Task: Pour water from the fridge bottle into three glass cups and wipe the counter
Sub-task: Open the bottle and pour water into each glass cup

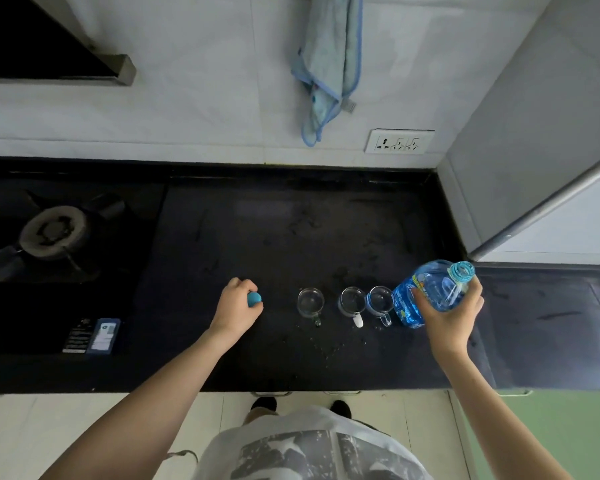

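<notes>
Three glass cups stand in a row on the black counter (274, 220): the left cup (310, 302), the middle cup (352, 301) and the right cup (380, 299). My right hand (452, 315) grips an uncapped blue water bottle (430, 289), held upright just right of the right cup. My left hand (238, 304) rests on the counter left of the cups, closed around the blue bottle cap (254, 298). Small water drops (326, 348) lie on the counter in front of the cups.
A light blue cloth (329, 64) hangs on the tiled wall above the counter. A gas burner (52, 232) sits at the left, with a small box (99, 336) near the front edge. A wall socket (399, 142) and a fridge door (551, 209) are at the right.
</notes>
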Motion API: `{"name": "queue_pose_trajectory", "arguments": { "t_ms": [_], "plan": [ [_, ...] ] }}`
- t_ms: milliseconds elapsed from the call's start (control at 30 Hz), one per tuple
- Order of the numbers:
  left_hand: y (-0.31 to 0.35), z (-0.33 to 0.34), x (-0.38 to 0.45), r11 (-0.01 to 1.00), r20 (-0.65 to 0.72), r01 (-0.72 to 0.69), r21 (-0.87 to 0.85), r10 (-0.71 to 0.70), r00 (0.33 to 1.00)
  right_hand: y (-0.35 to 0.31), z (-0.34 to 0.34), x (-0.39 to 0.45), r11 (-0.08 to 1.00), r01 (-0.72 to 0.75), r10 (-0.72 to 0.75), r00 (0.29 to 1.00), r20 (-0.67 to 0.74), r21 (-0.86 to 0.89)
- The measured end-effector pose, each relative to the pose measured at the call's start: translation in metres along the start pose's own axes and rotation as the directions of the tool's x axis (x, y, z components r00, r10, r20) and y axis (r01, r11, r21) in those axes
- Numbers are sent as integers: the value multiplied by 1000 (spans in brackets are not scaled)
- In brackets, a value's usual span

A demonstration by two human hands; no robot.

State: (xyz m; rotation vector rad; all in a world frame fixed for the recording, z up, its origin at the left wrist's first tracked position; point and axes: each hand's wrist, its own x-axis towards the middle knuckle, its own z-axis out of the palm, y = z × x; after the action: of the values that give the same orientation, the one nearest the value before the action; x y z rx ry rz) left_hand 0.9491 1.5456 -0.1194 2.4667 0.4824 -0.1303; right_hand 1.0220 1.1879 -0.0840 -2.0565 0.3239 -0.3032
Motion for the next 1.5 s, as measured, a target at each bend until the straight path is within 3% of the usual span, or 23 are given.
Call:
{"name": "queue_pose_trajectory", "arguments": {
  "t_ms": [200, 367, 567, 733, 967, 1400, 1500],
  "plan": [
    [64, -8, 20, 970, -32, -223, -96, 221, 975, 0, -1, 0, 1000, -19, 19, 999, 29, 17],
    [136, -7, 28, 903, -11, -408, -136, 410, 912, 2, -5, -4, 1000, 3, -4, 999, 40, 14],
    [223, 3, 18, 742, 15, -634, -218, 652, 758, 4, -12, -14, 1000, 17, -18, 998, 57, 11],
    [275, 10, 7, 616, 101, -738, -276, 782, 615, 6, -16, -22, 999, 44, -46, 996, 76, 28],
    [306, 17, 1, 556, 265, -792, -252, 827, 496, 4, -18, -24, 998, 48, -50, 996, 69, 30],
    [330, 8, 9, 512, 502, -844, -161, 778, 377, 5, -15, -23, 1000, 7, -8, 999, 51, 14],
    [330, 7, 8, 499, 496, -852, -156, 786, 369, 6, -16, -23, 1000, -4, 4, 998, 55, 0]
  ]
}}
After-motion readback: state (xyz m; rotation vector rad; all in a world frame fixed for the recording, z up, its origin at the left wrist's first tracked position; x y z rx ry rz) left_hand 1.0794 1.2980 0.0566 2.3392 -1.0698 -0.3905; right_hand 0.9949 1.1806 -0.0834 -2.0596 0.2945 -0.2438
